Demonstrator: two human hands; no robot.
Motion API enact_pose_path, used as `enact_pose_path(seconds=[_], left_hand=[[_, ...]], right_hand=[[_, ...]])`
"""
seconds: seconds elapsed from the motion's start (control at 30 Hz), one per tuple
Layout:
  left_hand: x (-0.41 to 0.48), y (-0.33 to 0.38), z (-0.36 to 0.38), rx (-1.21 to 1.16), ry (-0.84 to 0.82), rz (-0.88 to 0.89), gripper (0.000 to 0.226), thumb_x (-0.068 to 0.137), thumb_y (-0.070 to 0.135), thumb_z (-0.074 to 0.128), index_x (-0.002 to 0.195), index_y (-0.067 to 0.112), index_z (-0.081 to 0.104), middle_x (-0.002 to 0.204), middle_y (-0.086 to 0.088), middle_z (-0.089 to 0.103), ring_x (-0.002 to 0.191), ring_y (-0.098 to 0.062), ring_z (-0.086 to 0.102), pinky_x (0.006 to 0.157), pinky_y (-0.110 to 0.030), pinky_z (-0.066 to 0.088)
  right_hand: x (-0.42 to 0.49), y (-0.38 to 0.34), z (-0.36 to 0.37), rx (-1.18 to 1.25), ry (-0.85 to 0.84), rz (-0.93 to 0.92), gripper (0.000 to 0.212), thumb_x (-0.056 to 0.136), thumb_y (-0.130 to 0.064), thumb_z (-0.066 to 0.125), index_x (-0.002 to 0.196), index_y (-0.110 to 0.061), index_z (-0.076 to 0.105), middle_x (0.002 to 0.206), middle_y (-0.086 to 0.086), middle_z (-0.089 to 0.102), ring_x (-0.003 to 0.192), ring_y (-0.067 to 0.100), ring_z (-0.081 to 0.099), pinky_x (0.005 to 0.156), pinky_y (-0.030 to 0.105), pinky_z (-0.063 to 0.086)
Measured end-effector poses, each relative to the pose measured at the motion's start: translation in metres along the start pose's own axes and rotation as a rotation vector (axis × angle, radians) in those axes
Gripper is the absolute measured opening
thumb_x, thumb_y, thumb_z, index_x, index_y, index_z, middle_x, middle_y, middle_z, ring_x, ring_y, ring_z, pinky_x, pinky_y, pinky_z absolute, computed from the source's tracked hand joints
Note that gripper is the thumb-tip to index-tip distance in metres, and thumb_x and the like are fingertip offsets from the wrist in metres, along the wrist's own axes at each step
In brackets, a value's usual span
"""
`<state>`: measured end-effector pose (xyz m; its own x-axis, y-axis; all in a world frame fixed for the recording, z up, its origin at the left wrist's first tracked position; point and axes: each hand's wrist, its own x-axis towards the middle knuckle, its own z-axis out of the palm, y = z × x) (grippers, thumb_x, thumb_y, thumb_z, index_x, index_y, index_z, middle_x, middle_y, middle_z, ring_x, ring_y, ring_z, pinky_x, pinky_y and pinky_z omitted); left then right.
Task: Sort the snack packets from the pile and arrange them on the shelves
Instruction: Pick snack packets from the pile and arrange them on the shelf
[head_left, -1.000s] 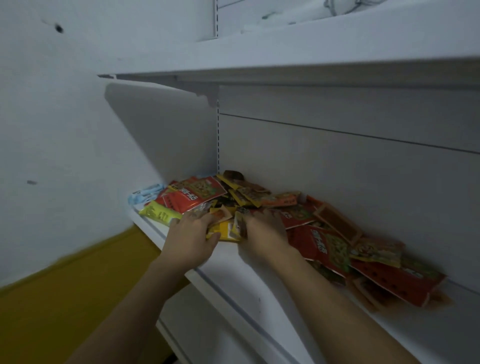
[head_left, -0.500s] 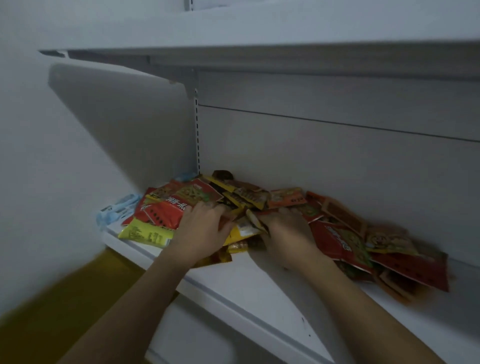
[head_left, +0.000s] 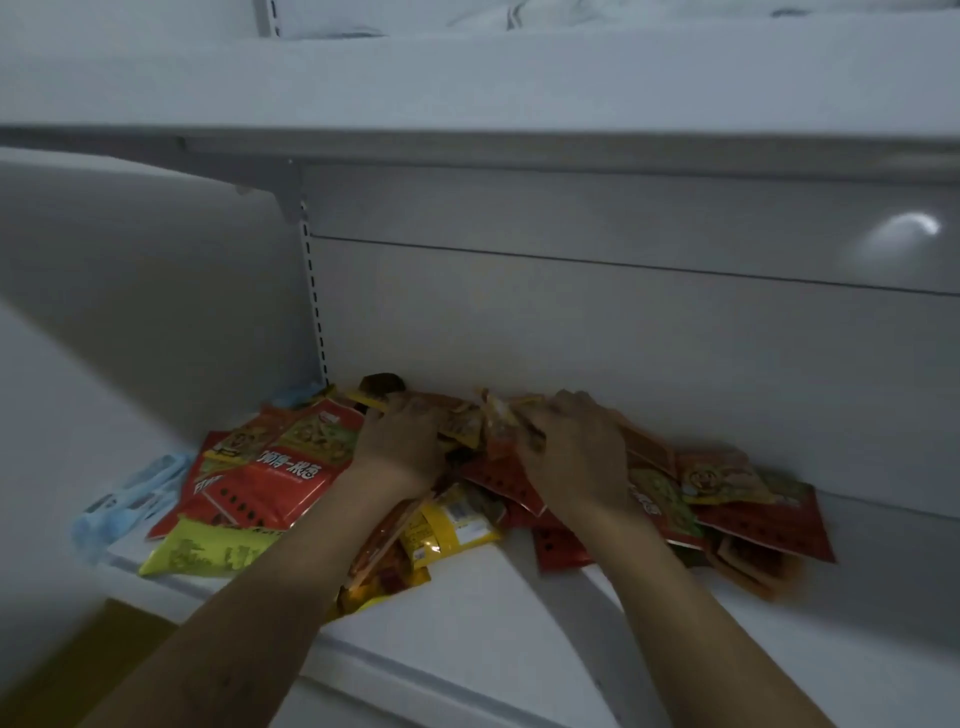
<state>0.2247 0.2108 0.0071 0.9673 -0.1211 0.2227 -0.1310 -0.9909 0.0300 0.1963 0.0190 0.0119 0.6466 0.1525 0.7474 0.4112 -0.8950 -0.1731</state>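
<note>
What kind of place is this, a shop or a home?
Probably a shop or stockroom: a white shelf with a slotted upright at the back, and mixed snack packets piled on it.

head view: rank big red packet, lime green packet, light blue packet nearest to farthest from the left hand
1. big red packet, just left of the left hand
2. lime green packet, further left at the shelf front edge
3. light blue packet, far left end of the shelf
</note>
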Motion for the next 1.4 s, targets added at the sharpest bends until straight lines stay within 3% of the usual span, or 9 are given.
enact_pose_path(seconds=[0.07,0.17,0.53,0.7,0.9,1.0,1.2,1.3,1.4], left_hand=[[0.011,-0.001,0.008,0.08,-0.07,0.03,0.064,0.095,0.049,0.052,0.151,0.031,0.027,0.156,-0.001,0.03,0.144,-0.028,0.024,0.112,-0.046,0.024],[0.021,-0.002,0.012,0.217,-0.095,0.066,0.065,0.095,0.05,0.051,0.152,0.03,0.027,0.155,-0.002,0.032,0.142,-0.029,0.026,0.11,-0.045,0.027],[0.032,0.01,0.009,0.394,0.145,0.116,0.064,0.085,0.035,0.065,0.143,0.029,0.04,0.136,0.001,0.051,0.126,-0.025,0.044,0.098,-0.042,0.033],[0.028,0.016,-0.005,0.369,0.412,0.202,0.04,0.068,0.014,0.086,0.103,0.018,0.068,0.092,-0.007,0.066,0.079,-0.03,0.063,0.063,-0.041,0.047],[-0.006,0.03,-0.024,0.156,0.742,0.307,0.016,0.092,0.02,0.06,0.1,0.01,0.069,0.089,-0.012,0.065,0.072,-0.033,0.062,0.06,-0.04,0.049],[-0.031,0.05,-0.014,0.091,0.856,0.34,0.013,0.088,0.017,0.064,0.096,0.011,0.072,0.089,-0.011,0.068,0.074,-0.031,0.062,0.06,-0.038,0.048],[-0.065,0.09,0.028,0.016,0.443,0.219,0.035,0.06,0.023,0.088,0.091,0.022,0.072,0.092,-0.001,0.07,0.084,-0.026,0.066,0.069,-0.037,0.051],[-0.079,0.096,0.037,-0.083,0.3,0.134,0.044,0.079,0.068,0.056,0.095,0.028,0.065,0.105,0.006,0.064,0.103,-0.02,0.057,0.083,-0.04,0.045],[-0.078,0.097,0.031,-0.335,0.251,0.06,0.055,0.085,0.073,0.033,0.077,0.027,0.063,0.091,0.01,0.06,0.094,-0.015,0.054,0.078,-0.036,0.042]], right_hand=[[-0.013,0.005,0.016,-0.086,-0.054,-0.045,0.023,0.069,-0.033,0.071,0.089,-0.026,0.079,0.084,0.004,0.066,0.082,0.031,0.063,0.075,0.035,0.048],[-0.02,0.01,0.03,-0.057,-0.215,-0.053,0.05,0.043,-0.034,0.095,0.09,-0.028,0.079,0.087,0.001,0.065,0.087,0.026,0.059,0.073,0.036,0.055],[-0.02,0.039,0.027,0.081,-0.193,0.113,0.06,0.061,-0.007,0.084,0.118,-0.023,0.072,0.114,0.009,0.065,0.108,0.038,0.06,0.094,0.051,0.05],[-0.018,0.044,0.021,0.059,-0.125,0.142,0.056,0.056,-0.004,0.087,0.108,-0.019,0.076,0.106,0.012,0.068,0.101,0.041,0.063,0.086,0.051,0.056],[-0.015,0.06,0.004,0.132,-0.014,0.185,0.036,0.078,-0.019,0.079,0.113,-0.02,0.075,0.106,0.008,0.069,0.102,0.032,0.059,0.086,0.039,0.053],[-0.007,0.07,-0.009,0.138,-0.136,0.25,0.034,0.083,-0.017,0.071,0.117,-0.02,0.073,0.106,0.012,0.069,0.102,0.034,0.056,0.082,0.038,0.05],[-0.015,0.084,-0.036,0.133,-0.418,0.228,0.053,0.08,-0.001,0.06,0.125,-0.029,0.068,0.125,0.01,0.062,0.12,0.034,0.053,0.097,0.038,0.048],[-0.035,0.078,-0.046,0.162,-0.565,0.228,0.056,0.085,-0.014,0.062,0.136,-0.036,0.056,0.153,0.0,0.037,0.143,0.022,0.026,0.115,0.035,0.024],[-0.046,0.073,-0.041,0.245,-0.657,0.292,0.057,0.083,-0.035,0.066,0.138,-0.041,0.051,0.158,-0.005,0.028,0.146,0.019,0.022,0.118,0.036,0.022]])
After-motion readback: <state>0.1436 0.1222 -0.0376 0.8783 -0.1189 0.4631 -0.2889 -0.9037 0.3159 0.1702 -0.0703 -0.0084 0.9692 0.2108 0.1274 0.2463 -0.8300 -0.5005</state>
